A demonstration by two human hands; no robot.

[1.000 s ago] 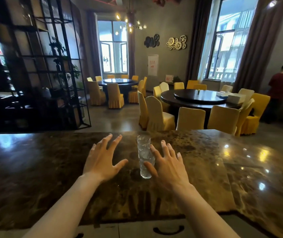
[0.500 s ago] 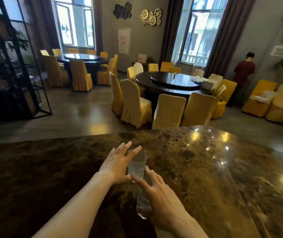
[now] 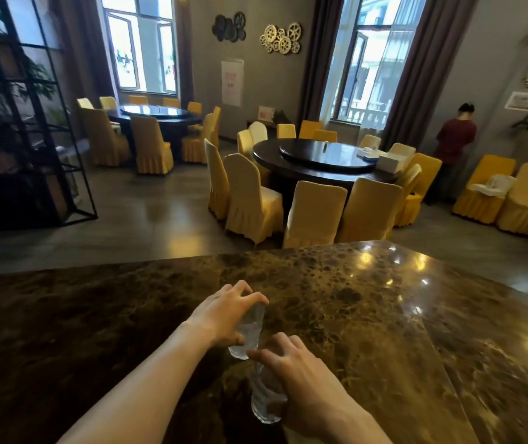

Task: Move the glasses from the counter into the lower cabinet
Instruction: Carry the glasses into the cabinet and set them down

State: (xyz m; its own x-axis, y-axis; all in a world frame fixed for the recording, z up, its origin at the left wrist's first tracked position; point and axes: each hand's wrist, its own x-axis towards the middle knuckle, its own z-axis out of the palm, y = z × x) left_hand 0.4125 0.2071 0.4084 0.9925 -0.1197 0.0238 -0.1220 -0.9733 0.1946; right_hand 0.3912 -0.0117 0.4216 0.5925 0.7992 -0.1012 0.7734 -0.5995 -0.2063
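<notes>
Two clear textured glasses are over the dark marble counter. My left hand wraps around the farther glass, fingers over its top and thumb near its base, holding it tilted. My right hand grips the nearer glass from the right side, close to the counter's front edge. The two glasses sit one behind the other, almost touching. The lower cabinet is out of view.
Beyond the counter lies a dining room with round dark tables ringed by yellow-covered chairs. A black metal shelf stands at the left. A person in a red top stands by the far right wall.
Both hands went from spread open beside one glass to closing on a glass each. The left hand's glass has come off the counter and tilted; my view shifted right and down.
</notes>
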